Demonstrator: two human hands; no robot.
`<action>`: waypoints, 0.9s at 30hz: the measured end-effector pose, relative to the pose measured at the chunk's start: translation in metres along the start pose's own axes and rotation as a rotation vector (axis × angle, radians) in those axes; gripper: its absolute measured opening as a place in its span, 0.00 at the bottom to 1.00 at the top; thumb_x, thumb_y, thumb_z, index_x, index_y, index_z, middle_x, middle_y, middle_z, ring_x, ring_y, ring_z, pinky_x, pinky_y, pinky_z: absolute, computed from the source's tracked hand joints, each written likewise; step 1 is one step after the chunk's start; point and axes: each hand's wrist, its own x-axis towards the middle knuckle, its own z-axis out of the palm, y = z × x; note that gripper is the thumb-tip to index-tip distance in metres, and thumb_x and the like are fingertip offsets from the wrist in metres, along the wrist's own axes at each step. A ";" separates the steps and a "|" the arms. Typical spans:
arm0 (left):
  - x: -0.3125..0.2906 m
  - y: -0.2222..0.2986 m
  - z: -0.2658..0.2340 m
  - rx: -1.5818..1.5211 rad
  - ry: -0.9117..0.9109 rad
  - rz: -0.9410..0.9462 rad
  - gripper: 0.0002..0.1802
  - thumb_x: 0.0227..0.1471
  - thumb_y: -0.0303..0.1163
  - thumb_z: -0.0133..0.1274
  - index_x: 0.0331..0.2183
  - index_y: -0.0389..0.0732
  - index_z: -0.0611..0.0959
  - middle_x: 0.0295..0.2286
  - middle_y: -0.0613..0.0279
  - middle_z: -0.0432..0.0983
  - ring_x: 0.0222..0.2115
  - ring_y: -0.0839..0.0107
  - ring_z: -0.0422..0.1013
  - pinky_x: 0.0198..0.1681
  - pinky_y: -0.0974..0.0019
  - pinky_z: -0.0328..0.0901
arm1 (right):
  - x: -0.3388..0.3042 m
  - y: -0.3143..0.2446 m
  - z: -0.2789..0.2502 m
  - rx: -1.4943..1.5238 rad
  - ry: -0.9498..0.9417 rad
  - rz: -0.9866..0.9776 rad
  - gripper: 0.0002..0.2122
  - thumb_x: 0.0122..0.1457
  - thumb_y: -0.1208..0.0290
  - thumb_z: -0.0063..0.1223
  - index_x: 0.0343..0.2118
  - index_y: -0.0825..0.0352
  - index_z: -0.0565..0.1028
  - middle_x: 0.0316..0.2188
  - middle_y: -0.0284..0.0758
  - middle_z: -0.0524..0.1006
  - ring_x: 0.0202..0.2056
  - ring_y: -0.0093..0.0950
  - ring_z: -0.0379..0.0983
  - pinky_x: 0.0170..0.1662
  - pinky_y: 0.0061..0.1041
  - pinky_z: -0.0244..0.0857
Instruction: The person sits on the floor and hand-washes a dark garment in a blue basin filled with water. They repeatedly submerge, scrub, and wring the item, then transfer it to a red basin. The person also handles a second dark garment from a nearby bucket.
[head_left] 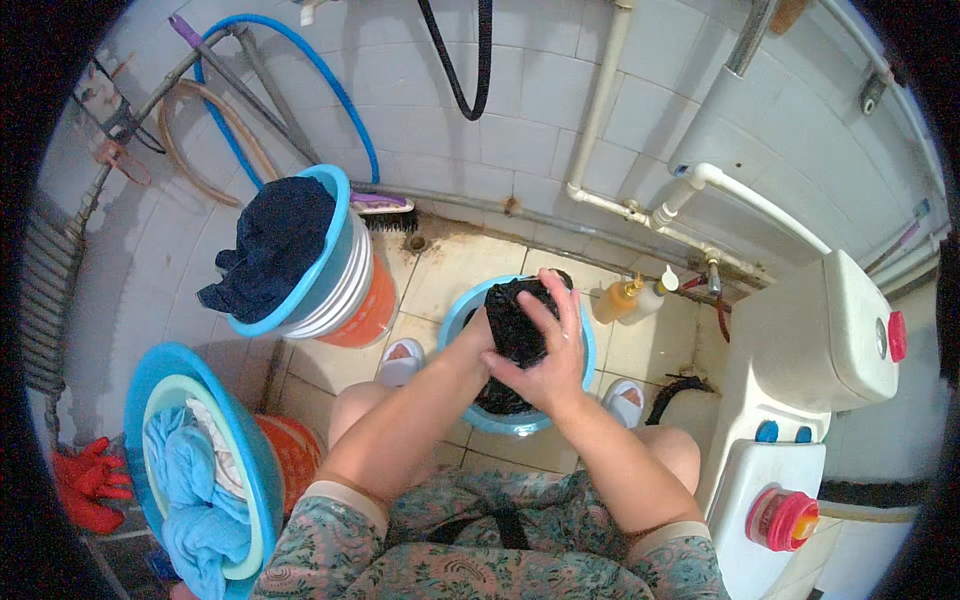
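Over a light-blue basin (pixel 588 350) on the floor between my feet, I hold a bunched, wet-looking black cloth (pixel 515 325). My right hand (pixel 558 350) is curved round its right side, the fingers over the top and the thumb across the front. My left hand (pixel 482 338) grips it from the left, most of its fingers hidden behind the cloth. More black fabric (pixel 500 398) lies in the basin below my hands. What kind of garment it is does not show.
Left stand a bucket topped by a blue basin with dark clothing (pixel 275 235) and another basin with light-blue cloth (pixel 205 480). Red rubber gloves (pixel 92 485) hang beside it. Right are two pump bottles (pixel 618 298) and a toilet (pixel 815 330). A brush (pixel 385 212) lies by the wall.
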 end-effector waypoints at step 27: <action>-0.016 0.007 0.046 1.523 0.678 0.489 0.27 0.49 0.40 0.49 0.45 0.30 0.65 0.38 0.37 0.70 0.42 0.44 0.66 0.42 0.53 0.63 | 0.030 0.055 -0.017 1.353 0.059 1.226 0.19 0.56 0.49 0.44 0.42 0.59 0.72 0.40 0.32 0.74 0.40 0.29 0.71 0.42 0.36 0.65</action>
